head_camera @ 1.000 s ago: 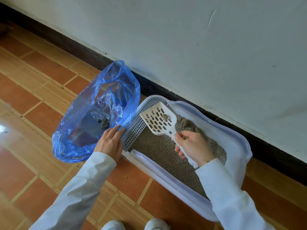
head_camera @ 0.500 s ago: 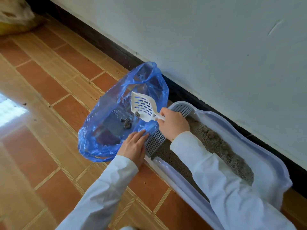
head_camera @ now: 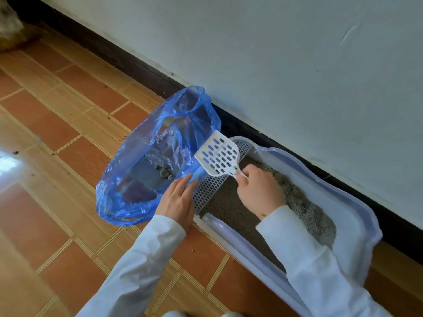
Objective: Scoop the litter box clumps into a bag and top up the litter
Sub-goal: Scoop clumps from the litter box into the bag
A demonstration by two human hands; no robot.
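Observation:
A blue plastic bag lies open on the tiled floor, with grey clumps inside. My left hand holds the bag's near rim against the litter box's grid step. The white slotted scoop is in my right hand, held by its handle. Its blade is empty and hangs over the bag's edge. The pale lilac litter box stands along the wall with grey litter in it.
A white wall with a dark skirting board runs behind the box. A sack-like thing sits in the far left corner. Small crumbs dot the orange tiles. The tips of white shoes show at the bottom edge.
My right hand carried the scoop from over the litter to the bag; the clump on its blade is gone. The blade has now drawn back to the bag's edge.

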